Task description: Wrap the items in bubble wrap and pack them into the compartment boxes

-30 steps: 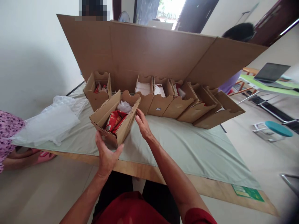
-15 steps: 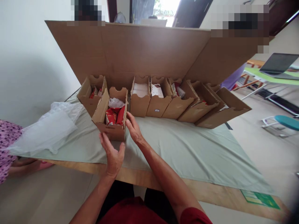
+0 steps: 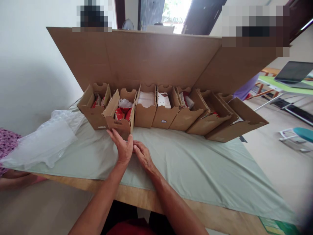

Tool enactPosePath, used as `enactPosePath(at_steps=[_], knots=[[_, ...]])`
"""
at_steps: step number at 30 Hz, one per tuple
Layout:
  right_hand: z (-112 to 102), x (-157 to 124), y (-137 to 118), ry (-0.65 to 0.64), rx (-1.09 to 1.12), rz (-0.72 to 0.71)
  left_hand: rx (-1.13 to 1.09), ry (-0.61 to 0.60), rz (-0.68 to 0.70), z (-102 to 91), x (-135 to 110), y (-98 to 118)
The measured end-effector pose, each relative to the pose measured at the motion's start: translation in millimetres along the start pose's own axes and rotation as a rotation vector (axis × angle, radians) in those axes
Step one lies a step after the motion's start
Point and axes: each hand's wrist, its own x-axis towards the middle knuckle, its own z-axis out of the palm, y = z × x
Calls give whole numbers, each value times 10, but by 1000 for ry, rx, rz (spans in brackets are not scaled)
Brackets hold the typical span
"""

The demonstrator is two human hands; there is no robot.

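Note:
A brown cardboard bin (image 3: pixel 114 123) stands in the row, with red packets (image 3: pixel 123 113) and a crumpled clear plastic bag (image 3: pixel 125 103) inside it. My left hand (image 3: pixel 122 147) lies against its front panel, fingers stretched out and pressing on the cardboard. Just right of the bin's lower front corner is my right hand (image 3: pixel 143 156), low over the cloth. Its fingers are slightly bent, with nothing visible in them; their tips are partly hidden behind my left thumb.
More cardboard bins stand on both sides, one with white boxes (image 3: pixel 146 98). Behind them rises a large cardboard panel (image 3: pixel 156 58). Clear plastic sheeting (image 3: pixel 46 140) lies left on the green cloth (image 3: pixel 195 166). People are partly visible beyond the panel and at the left edge.
The bin with red packets has moved back, away from me, into line with the others. My right hand has left its right side and come down near the front corner.

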Motion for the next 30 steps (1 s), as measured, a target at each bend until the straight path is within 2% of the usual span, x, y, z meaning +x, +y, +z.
enactPosePath(at_steps=[4, 7, 12, 16, 18, 20, 22, 24, 26, 28, 30], knots=[[-18, 29, -19, -25, -7, 5, -52, 7, -126, 291, 220, 48], [-17, 42, -30, -29, 0, 18, -97, -24, -201, 425, 346, 100], [-15, 38, -51, -12, 8, 25, -127, -77, -255, 570, 495, 206], [-22, 35, -61, -13, -5, 10, -145, -122, -257, 591, 401, 271], [-25, 33, -57, -25, -1, 9, -147, -139, -190, 472, 325, 282], [-28, 30, -45, -25, 16, 29, -93, -114, -5, 227, 321, 283], [-28, 31, -24, -18, 32, 55, 19, -28, 222, -116, 451, 292], [-24, 35, -1, -19, 28, 62, 124, 71, 336, -479, 724, 323], [-20, 43, 20, -30, 14, 54, 196, 95, 351, -769, 1088, 369], [-17, 52, 36, -33, 0, 47, 331, -1, 350, -933, 1451, 416], [-18, 60, 45, -28, -6, 49, 463, -135, 333, -984, 1729, 450]])
